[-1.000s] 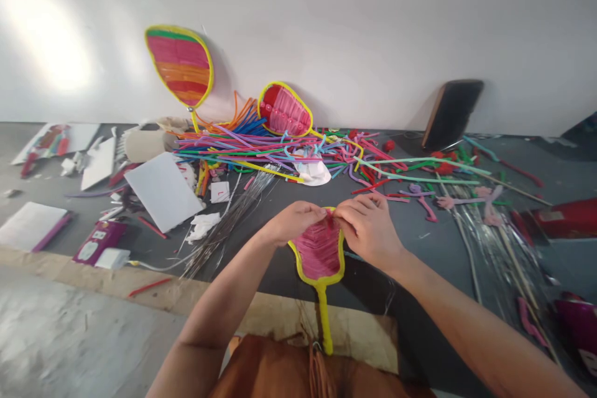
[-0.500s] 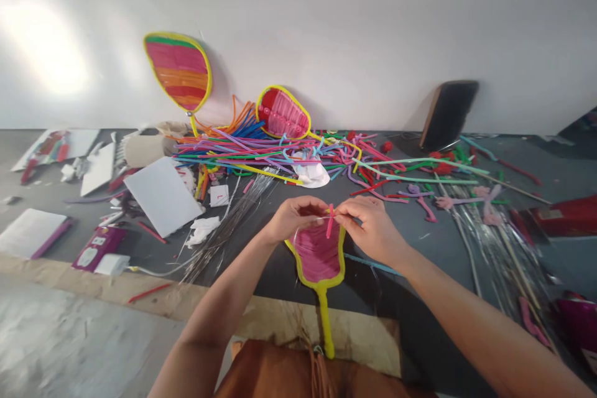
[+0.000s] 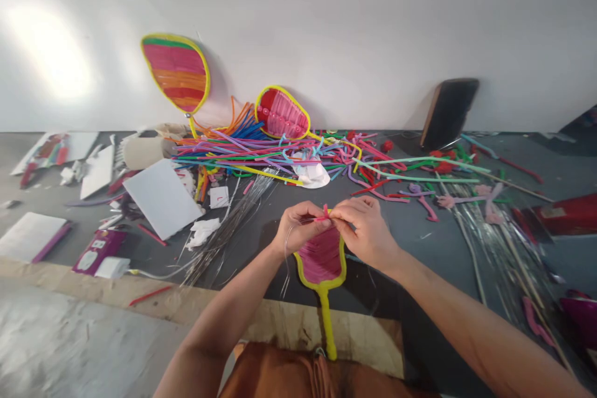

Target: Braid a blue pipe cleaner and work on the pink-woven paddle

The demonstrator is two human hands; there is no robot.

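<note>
Both hands meet above a fan-shaped piece point(image 3: 321, 259) with a pink panel, a yellow edge and a yellow handle, lying near the table's front edge. My left hand point(image 3: 301, 224) is closed in a pinch on a short pink pipe cleaner point(image 3: 325, 211). Thin pale wire strands point(image 3: 286, 261) hang down beside its fingers. My right hand point(image 3: 366, 227) is also pinched, its fingertips meeting the pink pipe cleaner from the right. The exact hold between the fingertips is partly hidden.
Behind lies a heap of coloured pipe cleaners point(image 3: 233, 152). Two finished-looking fan shapes point(image 3: 175, 74) lean on the wall, as does a phone point(image 3: 448, 113). Wire bundles point(image 3: 233, 224) lie left. White cards point(image 3: 163, 198) and a purple box point(image 3: 99, 249) are farther left.
The pink pipe cleaner stood upright between the fingertips and now looks bent or folded there. Loose wire strands now hang by my left hand. My hands have stayed close together.
</note>
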